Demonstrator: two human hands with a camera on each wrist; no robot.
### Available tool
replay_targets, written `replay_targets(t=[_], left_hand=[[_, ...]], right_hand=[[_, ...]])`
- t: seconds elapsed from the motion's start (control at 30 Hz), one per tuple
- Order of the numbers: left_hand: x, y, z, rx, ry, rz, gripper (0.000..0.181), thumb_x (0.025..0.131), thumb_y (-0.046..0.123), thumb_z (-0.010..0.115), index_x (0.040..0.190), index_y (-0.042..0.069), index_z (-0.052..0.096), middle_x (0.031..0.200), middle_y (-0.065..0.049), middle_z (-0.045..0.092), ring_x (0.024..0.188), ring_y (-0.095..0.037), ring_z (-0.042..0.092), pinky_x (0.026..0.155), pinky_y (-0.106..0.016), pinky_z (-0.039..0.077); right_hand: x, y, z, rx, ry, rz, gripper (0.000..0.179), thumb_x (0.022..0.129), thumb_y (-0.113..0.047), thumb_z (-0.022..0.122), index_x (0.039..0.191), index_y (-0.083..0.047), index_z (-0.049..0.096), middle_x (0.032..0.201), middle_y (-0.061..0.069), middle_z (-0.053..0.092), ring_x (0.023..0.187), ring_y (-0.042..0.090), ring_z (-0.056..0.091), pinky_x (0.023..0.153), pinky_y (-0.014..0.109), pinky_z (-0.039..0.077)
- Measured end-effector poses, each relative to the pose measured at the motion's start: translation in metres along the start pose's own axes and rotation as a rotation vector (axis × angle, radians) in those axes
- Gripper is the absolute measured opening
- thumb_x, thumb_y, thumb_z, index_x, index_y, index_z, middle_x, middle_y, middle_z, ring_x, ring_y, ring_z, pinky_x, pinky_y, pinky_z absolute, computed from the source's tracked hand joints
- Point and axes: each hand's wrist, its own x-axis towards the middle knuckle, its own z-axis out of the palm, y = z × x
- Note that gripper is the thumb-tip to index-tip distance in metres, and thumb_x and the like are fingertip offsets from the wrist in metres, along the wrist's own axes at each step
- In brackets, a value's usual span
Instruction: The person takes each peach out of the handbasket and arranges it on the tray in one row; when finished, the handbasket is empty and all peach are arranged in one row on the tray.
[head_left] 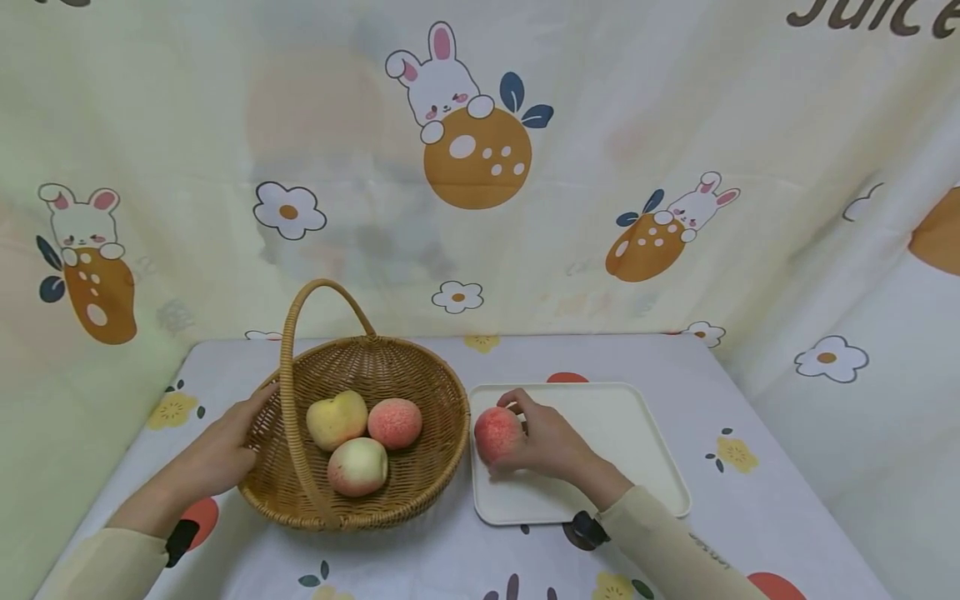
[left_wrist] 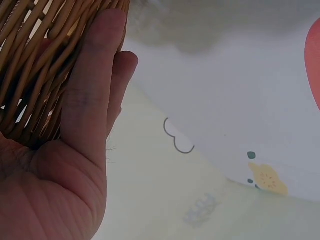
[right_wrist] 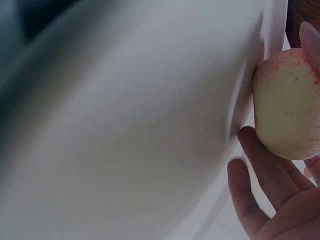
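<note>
My right hand [head_left: 551, 442] holds a pink-red peach [head_left: 498, 435] between thumb and fingers, over the left edge of a white tray [head_left: 592, 417]. In the right wrist view the pale, red-speckled side of this peach [right_wrist: 287, 107] shows beside the tray's rim. On the left stands a brown wicker basket [head_left: 423, 367] with an arched handle. Inside it lie a yellow peach [head_left: 337, 421], a pink-red peach [head_left: 395, 423] and a pale peach [head_left: 357, 468] with a red blush. My left hand [head_left: 213, 446] rests against the basket's left outer side, its fingers straight along the wicker [left_wrist: 30, 75].
A light tablecloth [head_left: 420, 558] with printed flowers and red dots covers the table. Behind it hangs a curtain [head_left: 570, 250] with rabbits and fruit printed on it. The basket's handle [head_left: 288, 367] rises above the rim, between the left hand and the fruit.
</note>
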Motion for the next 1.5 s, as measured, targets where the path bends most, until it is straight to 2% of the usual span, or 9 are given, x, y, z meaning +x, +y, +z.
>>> replay_targets(t=[0.23, 0.53, 0.6, 0.7, 0.87, 1.0, 1.07, 1.27, 1.5], left_hand=[[0.0, 0.0, 0.002, 0.012, 0.006, 0.001, 0.092, 0.072, -0.018, 0.047, 0.157, -0.008, 0.015, 0.15, -0.044, 0.024, 0.134, -0.063, 0.027, 0.098, -0.075, 0.034], [0.0, 0.001, 0.0, 0.019, 0.011, -0.009, 0.09, 0.073, -0.018, 0.047, 0.157, -0.009, 0.015, 0.15, -0.044, 0.024, 0.134, -0.064, 0.027, 0.098, -0.075, 0.034], [0.0, 0.001, 0.0, 0.016, 0.011, -0.009, 0.09, 0.073, -0.018, 0.047, 0.157, -0.009, 0.015, 0.15, -0.044, 0.024, 0.135, -0.064, 0.027, 0.098, -0.075, 0.034], [0.0, 0.0, 0.001, 0.015, 0.012, -0.002, 0.09, 0.073, -0.018, 0.047, 0.157, -0.009, 0.015, 0.15, -0.044, 0.024, 0.134, -0.064, 0.028, 0.097, -0.075, 0.035], [0.0, 0.0, 0.001, 0.018, 0.015, -0.005, 0.09, 0.073, -0.017, 0.047, 0.157, -0.009, 0.016, 0.15, -0.044, 0.025, 0.133, -0.064, 0.029, 0.097, -0.075, 0.036], [0.0, 0.001, 0.0, 0.027, 0.019, -0.016, 0.089, 0.075, -0.017, 0.046, 0.157, -0.008, 0.016, 0.151, -0.043, 0.024, 0.134, -0.063, 0.028, 0.097, -0.075, 0.036], [0.0, 0.002, -0.001, 0.033, 0.019, -0.018, 0.088, 0.076, -0.017, 0.045, 0.158, -0.007, 0.016, 0.152, -0.042, 0.023, 0.135, -0.063, 0.027, 0.097, -0.075, 0.036], [0.002, 0.006, -0.001, 0.032, 0.037, 0.008, 0.086, 0.077, -0.017, 0.044, 0.158, -0.006, 0.019, 0.153, -0.04, 0.025, 0.137, -0.06, 0.028, 0.1, -0.074, 0.034], [0.001, 0.01, 0.0, 0.022, 0.041, 0.005, 0.086, 0.076, -0.017, 0.044, 0.158, -0.007, 0.019, 0.153, -0.039, 0.026, 0.135, -0.06, 0.032, 0.098, -0.073, 0.038]], right_hand=[[-0.004, 0.005, -0.003, -0.083, 0.013, 0.017, 0.08, 0.063, -0.043, 0.093, 0.128, -0.022, 0.052, 0.104, -0.003, 0.07, 0.091, 0.01, 0.064, 0.08, 0.036, 0.052], [-0.005, 0.005, -0.003, -0.106, -0.059, -0.017, 0.081, 0.072, -0.05, 0.086, 0.136, -0.018, 0.047, 0.096, -0.003, 0.068, 0.083, 0.011, 0.061, 0.076, 0.036, 0.051], [-0.005, 0.002, -0.003, -0.12, -0.075, -0.011, 0.085, 0.074, -0.052, 0.084, 0.14, -0.017, 0.045, 0.101, -0.001, 0.069, 0.088, 0.013, 0.062, 0.079, 0.038, 0.052], [-0.005, -0.005, -0.01, -0.137, -0.096, 0.015, 0.098, 0.073, -0.059, 0.082, 0.149, -0.016, 0.039, 0.121, 0.007, 0.068, 0.107, 0.02, 0.064, 0.091, 0.045, 0.051], [0.002, -0.034, -0.04, -0.074, -0.04, -0.017, 0.103, 0.081, -0.063, 0.074, 0.16, -0.019, 0.026, 0.15, 0.011, 0.05, 0.135, 0.031, 0.049, 0.106, 0.056, 0.041], [0.013, -0.072, -0.06, 0.041, 0.024, -0.107, 0.097, 0.086, -0.059, 0.071, 0.161, -0.025, 0.021, 0.156, 0.006, 0.042, 0.141, 0.03, 0.042, 0.109, 0.058, 0.038], [0.019, -0.09, -0.064, 0.097, 0.021, -0.159, 0.094, 0.088, -0.056, 0.071, 0.161, -0.029, 0.019, 0.157, 0.004, 0.039, 0.142, 0.029, 0.041, 0.11, 0.057, 0.037], [0.041, -0.13, -0.055, 0.149, -0.069, -0.248, 0.09, 0.09, -0.052, 0.07, 0.161, -0.031, 0.019, 0.158, -0.001, 0.034, 0.141, 0.025, 0.041, 0.112, 0.049, 0.037], [0.071, -0.158, -0.031, -0.046, -0.244, -0.251, 0.092, 0.09, -0.055, 0.069, 0.16, -0.014, 0.027, 0.157, 0.009, 0.038, 0.142, 0.025, 0.04, 0.112, 0.042, 0.037]])
